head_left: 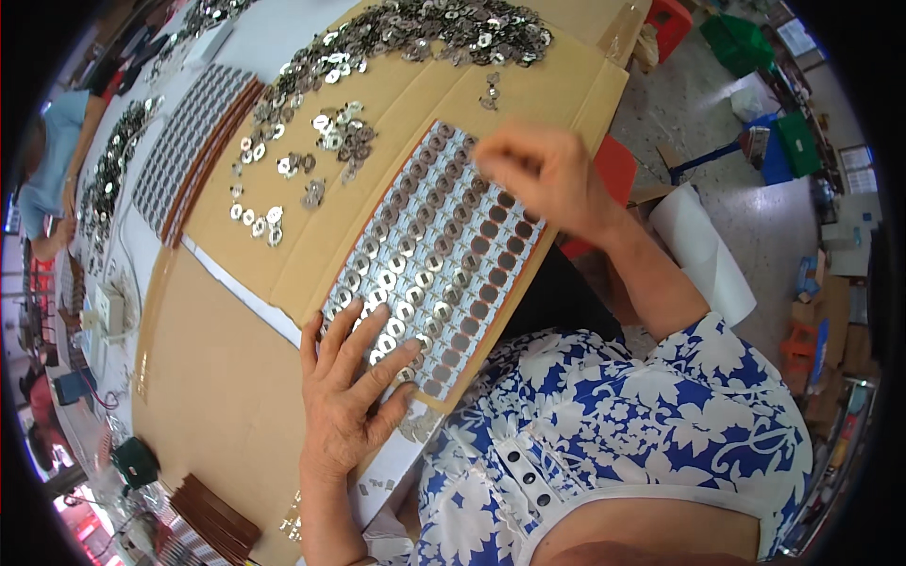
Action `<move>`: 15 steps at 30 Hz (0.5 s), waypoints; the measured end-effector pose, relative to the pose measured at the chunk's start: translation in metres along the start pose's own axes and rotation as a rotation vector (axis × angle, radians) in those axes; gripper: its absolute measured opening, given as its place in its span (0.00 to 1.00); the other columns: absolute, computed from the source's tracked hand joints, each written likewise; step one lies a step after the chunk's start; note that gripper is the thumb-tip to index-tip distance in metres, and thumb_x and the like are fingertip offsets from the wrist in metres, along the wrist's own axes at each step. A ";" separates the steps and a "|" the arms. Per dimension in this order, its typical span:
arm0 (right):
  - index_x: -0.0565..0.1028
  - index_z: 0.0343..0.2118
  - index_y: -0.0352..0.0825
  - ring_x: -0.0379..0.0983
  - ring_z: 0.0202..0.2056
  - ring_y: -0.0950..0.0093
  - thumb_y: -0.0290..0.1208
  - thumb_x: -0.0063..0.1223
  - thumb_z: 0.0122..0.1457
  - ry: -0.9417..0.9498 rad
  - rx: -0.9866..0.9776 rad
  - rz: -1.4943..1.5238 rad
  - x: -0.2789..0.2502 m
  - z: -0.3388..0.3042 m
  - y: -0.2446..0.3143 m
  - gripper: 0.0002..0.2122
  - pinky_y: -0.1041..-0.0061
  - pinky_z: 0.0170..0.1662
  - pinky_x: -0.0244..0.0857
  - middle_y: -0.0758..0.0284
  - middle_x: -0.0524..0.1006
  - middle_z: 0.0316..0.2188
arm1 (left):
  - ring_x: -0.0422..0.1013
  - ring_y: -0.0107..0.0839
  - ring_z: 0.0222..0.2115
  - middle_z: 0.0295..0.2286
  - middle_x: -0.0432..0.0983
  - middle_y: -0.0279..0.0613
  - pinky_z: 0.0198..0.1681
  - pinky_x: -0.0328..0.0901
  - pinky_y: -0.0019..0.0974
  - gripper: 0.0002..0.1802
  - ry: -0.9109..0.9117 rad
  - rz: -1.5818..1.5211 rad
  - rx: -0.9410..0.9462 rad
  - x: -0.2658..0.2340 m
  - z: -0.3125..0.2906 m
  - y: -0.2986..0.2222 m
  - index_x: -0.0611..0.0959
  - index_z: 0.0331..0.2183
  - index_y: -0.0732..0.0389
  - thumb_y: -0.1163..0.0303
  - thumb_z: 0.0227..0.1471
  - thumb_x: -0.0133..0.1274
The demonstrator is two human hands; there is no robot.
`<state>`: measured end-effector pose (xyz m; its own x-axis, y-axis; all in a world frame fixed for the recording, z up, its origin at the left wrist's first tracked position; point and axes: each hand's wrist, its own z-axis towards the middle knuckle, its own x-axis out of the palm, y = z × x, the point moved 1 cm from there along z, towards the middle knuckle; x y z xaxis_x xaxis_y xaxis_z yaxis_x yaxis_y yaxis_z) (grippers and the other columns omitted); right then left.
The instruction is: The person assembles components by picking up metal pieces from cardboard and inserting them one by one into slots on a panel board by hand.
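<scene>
A flat rectangular board (451, 355) with rows of round places lies slanted on the cardboard in front of me. Small shiny metal discs (409, 247) sit in most of its rows, while the row along its right edge shows dark round spots. My left hand (347, 391) rests with spread fingers on the board's near left end, touching the discs there. Over the far right corner hovers my right hand (547, 179), its fingers curled together and slightly blurred. Whatever lies between those fingertips is hidden.
A large heap of metal discs (425, 33) covers the far cardboard, with smaller clusters (344, 137) nearer. Stacked filled boards (193, 151) stand at left, brown strips (212, 519) at lower left. Another person (61, 160) sits across the table. A red stool (613, 170) is at right.
</scene>
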<state>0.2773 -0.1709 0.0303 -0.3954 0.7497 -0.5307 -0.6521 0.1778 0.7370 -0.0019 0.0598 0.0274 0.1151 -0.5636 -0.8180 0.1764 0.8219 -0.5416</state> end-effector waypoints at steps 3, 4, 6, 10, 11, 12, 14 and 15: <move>0.86 0.43 0.36 0.83 0.37 0.61 0.26 0.63 0.65 -0.146 -0.058 -0.401 -0.018 0.037 -0.043 0.07 0.63 0.43 0.75 0.64 0.81 0.37 | 0.69 0.53 0.68 0.64 0.78 0.44 0.74 0.50 0.68 0.29 -0.013 -0.005 0.013 0.003 -0.008 0.005 0.93 0.54 0.46 0.63 0.46 0.73; 0.86 0.43 0.36 0.83 0.37 0.61 0.26 0.63 0.65 -0.159 -0.053 -0.398 -0.021 0.042 -0.052 0.07 0.63 0.43 0.75 0.64 0.81 0.37 | 0.69 0.53 0.68 0.64 0.79 0.44 0.75 0.50 0.68 0.30 -0.028 -0.025 0.015 0.004 -0.010 0.006 0.93 0.53 0.48 0.61 0.45 0.73; 0.85 0.46 0.37 0.83 0.42 0.61 0.27 0.61 0.67 -0.055 -0.195 -0.508 -0.021 0.045 -0.064 0.08 0.61 0.47 0.75 0.66 0.81 0.41 | 0.69 0.54 0.68 0.64 0.79 0.45 0.75 0.49 0.68 0.31 -0.038 -0.037 0.007 0.003 -0.010 0.006 0.93 0.53 0.50 0.60 0.43 0.73; 0.84 0.45 0.37 0.83 0.42 0.62 0.27 0.61 0.67 -0.080 -0.189 -0.510 -0.021 0.047 -0.065 0.07 0.63 0.47 0.75 0.67 0.81 0.41 | 0.69 0.55 0.68 0.61 0.81 0.47 0.75 0.47 0.69 0.32 -0.009 -0.009 -0.009 -0.005 -0.008 0.003 0.93 0.51 0.52 0.49 0.45 0.72; 0.84 0.44 0.36 0.83 0.40 0.61 0.28 0.61 0.68 -0.126 -0.174 -0.377 -0.022 0.046 -0.061 0.06 0.62 0.45 0.75 0.66 0.82 0.40 | 0.70 0.56 0.67 0.60 0.81 0.48 0.76 0.46 0.69 0.33 -0.004 -0.024 -0.006 -0.007 -0.006 0.002 0.93 0.50 0.54 0.46 0.45 0.71; 0.83 0.43 0.34 0.83 0.38 0.60 0.29 0.60 0.68 -0.175 -0.156 -0.246 -0.023 0.041 -0.058 0.06 0.61 0.44 0.76 0.64 0.82 0.38 | 0.70 0.56 0.67 0.60 0.81 0.48 0.76 0.46 0.69 0.33 0.004 -0.020 -0.013 -0.010 -0.004 0.000 0.93 0.50 0.54 0.46 0.45 0.71; 0.83 0.42 0.33 0.83 0.37 0.58 0.29 0.61 0.68 -0.161 -0.032 -0.074 -0.024 0.029 -0.060 0.06 0.60 0.42 0.76 0.62 0.83 0.36 | 0.71 0.57 0.66 0.59 0.82 0.49 0.76 0.45 0.71 0.35 -0.020 0.022 -0.038 -0.015 0.000 -0.004 0.92 0.48 0.58 0.42 0.47 0.70; 0.83 0.41 0.32 0.83 0.35 0.56 0.29 0.61 0.68 -0.147 0.083 0.092 -0.024 0.025 -0.060 0.06 0.59 0.40 0.76 0.60 0.84 0.34 | 0.73 0.57 0.65 0.58 0.83 0.49 0.75 0.46 0.71 0.31 -0.080 0.036 -0.057 -0.016 0.003 -0.010 0.90 0.47 0.61 0.48 0.48 0.71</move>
<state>0.3420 -0.1840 0.0091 -0.3478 0.8492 -0.3974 -0.5600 0.1518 0.8145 -0.0025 0.0604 0.0470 0.1984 -0.5367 -0.8201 0.1153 0.8437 -0.5242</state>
